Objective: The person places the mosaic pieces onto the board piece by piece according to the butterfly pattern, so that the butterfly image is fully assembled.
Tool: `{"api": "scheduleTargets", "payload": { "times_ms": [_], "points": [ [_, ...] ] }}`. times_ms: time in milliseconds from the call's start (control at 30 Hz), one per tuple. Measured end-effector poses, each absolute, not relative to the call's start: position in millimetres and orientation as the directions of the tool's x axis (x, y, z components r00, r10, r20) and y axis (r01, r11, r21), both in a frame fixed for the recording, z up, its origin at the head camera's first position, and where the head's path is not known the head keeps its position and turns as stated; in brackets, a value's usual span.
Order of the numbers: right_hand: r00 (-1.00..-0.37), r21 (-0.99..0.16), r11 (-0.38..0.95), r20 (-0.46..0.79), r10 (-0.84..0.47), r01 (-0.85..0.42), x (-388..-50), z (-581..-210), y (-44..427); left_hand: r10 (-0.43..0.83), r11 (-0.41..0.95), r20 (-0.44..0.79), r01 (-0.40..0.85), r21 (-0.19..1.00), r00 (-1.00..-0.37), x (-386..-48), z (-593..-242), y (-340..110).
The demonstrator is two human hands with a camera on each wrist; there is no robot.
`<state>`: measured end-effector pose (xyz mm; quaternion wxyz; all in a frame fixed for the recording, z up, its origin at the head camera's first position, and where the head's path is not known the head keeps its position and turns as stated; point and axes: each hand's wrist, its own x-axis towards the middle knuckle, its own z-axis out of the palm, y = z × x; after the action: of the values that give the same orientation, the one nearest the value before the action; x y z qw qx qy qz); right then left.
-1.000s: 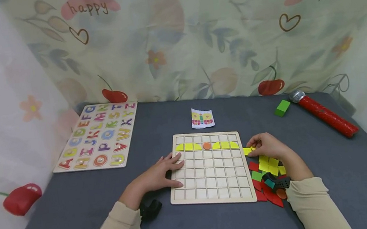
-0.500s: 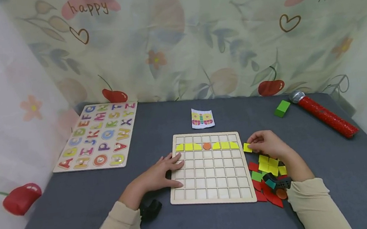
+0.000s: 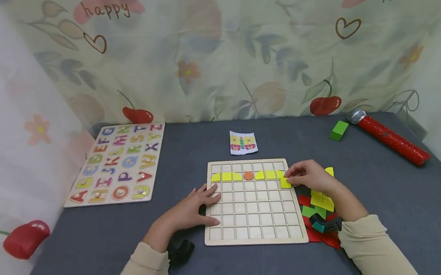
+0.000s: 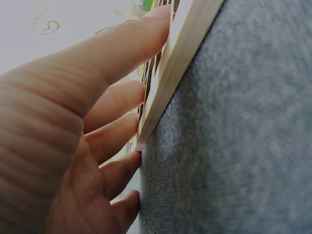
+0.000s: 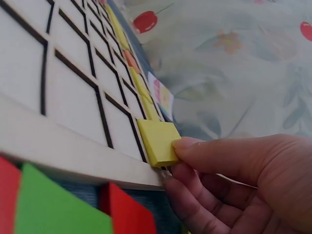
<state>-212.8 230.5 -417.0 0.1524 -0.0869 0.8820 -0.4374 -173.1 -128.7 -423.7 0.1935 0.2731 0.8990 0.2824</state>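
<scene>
A wooden grid board (image 3: 256, 243) lies in the middle of the table. Across its second row sit yellow pieces (image 3: 226, 176) on both sides of an orange disc (image 3: 248, 176). My right hand (image 3: 311, 176) pinches a yellow square tile (image 5: 158, 142) between thumb and fingers, over the board's right edge just below that row. The right wrist view shows the tile tilted against the frame. With fingers spread, my left hand (image 3: 192, 209) rests on the board's left edge; in the left wrist view the thumb (image 4: 141, 36) lies on the rim.
Loose red, green and yellow pieces (image 3: 322, 200) lie right of the board, partly under the right wrist. A picture card (image 3: 242, 142) lies behind the board. An alphabet board (image 3: 114, 169) is at the left; a green block (image 3: 339, 130) and red microphone (image 3: 390, 137) are back right.
The right hand has carried the yellow tile left, from beside the board to over its right edge. Another yellow piece now shows behind that hand. The left hand has stayed put.
</scene>
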Motion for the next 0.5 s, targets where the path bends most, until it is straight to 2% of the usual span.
{"api": "scheduleTargets", "payload": {
  "times_ms": [300,500],
  "points": [
    [-0.954,-0.725,0.680,-0.112,-0.279,-0.113,-211,-421,223,0.603,0.690,-0.198,0.380,0.616,-0.773,-173,-423,-128],
    [-0.948,-0.735,0.667,-0.118,-0.296,-0.117,-210,-415,236,0.600,0.691,-0.202,0.375,0.618,-0.774,-173,-424,-129]
  ]
}}
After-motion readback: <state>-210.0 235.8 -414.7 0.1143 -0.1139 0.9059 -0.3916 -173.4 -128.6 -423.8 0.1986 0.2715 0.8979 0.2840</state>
